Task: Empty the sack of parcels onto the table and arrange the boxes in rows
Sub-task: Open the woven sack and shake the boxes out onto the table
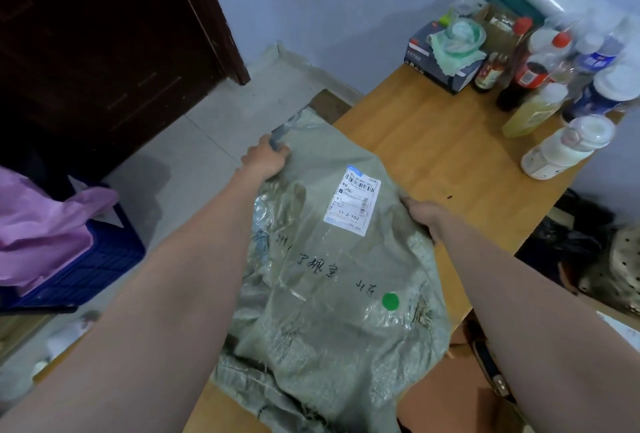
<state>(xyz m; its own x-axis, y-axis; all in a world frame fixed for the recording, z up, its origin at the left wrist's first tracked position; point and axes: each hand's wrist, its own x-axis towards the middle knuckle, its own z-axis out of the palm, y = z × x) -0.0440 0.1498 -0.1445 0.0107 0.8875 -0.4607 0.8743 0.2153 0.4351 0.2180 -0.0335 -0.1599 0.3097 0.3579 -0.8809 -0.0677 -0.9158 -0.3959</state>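
A grey-green woven sack (322, 280) is seen from above, lying bulky and crumpled on the near end of a wooden table (433, 141), its far left part hanging past the table's left edge. The left hand (265, 159) is closed on the sack's far left corner, the grip clamped around a twisted bunch of fabric. The right hand (424, 216) is placed at the sack's right edge, the fingers curled under the fabric and hidden, so how tightly it is gripped cannot be told. A white shipping label (353, 198) with barcodes is stuck on the sack's upper face, with black handwriting below it and a round green sticker (390, 301) nearer the viewer. At the table's far right end, bottles (554, 93) and a dark box (438, 62) are crowded together, well apart from the sack. A blue crate (104, 259) holding pink plastic stands on the floor at the left.
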